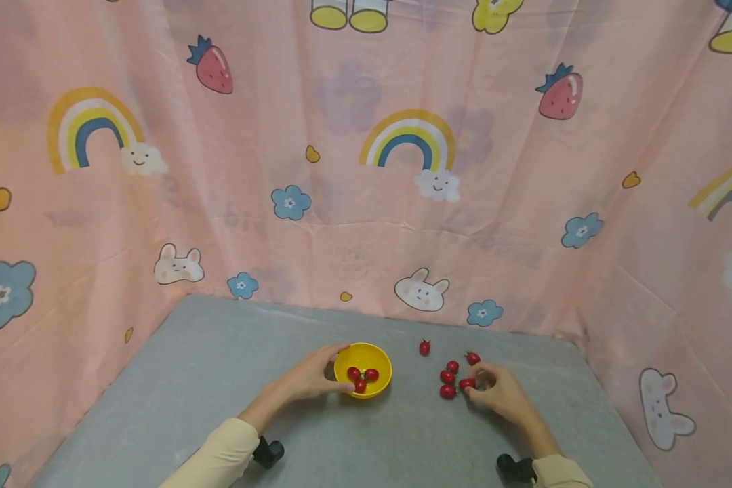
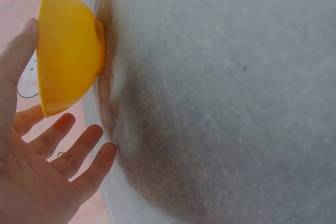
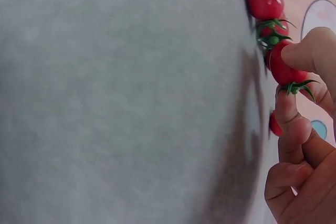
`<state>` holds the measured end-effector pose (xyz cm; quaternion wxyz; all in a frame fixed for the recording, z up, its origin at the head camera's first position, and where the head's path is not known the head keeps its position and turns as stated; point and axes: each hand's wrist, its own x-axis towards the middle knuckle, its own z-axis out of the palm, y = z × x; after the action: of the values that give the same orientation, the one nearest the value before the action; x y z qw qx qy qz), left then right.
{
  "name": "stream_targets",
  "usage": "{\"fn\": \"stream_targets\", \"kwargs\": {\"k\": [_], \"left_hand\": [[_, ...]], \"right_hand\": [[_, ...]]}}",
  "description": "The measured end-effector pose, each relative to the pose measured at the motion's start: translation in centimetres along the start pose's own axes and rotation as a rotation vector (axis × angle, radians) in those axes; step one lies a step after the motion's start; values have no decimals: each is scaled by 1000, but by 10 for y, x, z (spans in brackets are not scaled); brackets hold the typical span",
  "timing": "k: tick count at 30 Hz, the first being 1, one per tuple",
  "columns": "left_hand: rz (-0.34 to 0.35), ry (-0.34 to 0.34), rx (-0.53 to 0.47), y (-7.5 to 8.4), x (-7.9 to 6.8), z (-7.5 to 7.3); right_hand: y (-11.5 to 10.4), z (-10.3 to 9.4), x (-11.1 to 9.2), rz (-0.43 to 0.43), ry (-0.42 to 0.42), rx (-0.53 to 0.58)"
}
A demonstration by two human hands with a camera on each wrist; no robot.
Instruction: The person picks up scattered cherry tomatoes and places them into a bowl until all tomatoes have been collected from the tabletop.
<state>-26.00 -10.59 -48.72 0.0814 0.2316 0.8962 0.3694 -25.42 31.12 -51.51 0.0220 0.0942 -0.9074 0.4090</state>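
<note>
A yellow bowl (image 1: 381,386) stands upright on the table with three red cherry tomatoes (image 1: 371,375) inside. My left hand (image 1: 314,373) holds it at the rim from the left, thumb at the near side and index finger at the far side. In the left wrist view the other fingers spread away from the bowl (image 2: 71,51). To the right, my right hand (image 1: 499,390) pinches a cherry tomato (image 3: 282,65) between thumb and fingertips, its green stem toward the palm. Several more cherry tomatoes (image 1: 448,392) lie on the table just left of that hand.
One cherry tomato (image 1: 424,347) lies apart, between the bowl and the group; another (image 1: 472,358) sits beyond the right hand. The grey table (image 1: 219,352) ends at a pink patterned curtain (image 1: 341,264) at the back and sides. Black straps with mounts (image 1: 268,452) circle both wrists.
</note>
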Motion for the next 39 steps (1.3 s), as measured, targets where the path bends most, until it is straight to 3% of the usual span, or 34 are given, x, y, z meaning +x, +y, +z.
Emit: {"fn": "stream_targets", "kwargs": {"k": [11,18,39], "left_hand": [[9,0,-4,0,0,0],[15,1,-5,-1,1,1],[4,8,-26,-2,0,1]], "right_hand": [[-12,-12,3,-8,35,-27],[-22,-13,10,-74,68,11],[-58,20,29,-190,49,146]]}}
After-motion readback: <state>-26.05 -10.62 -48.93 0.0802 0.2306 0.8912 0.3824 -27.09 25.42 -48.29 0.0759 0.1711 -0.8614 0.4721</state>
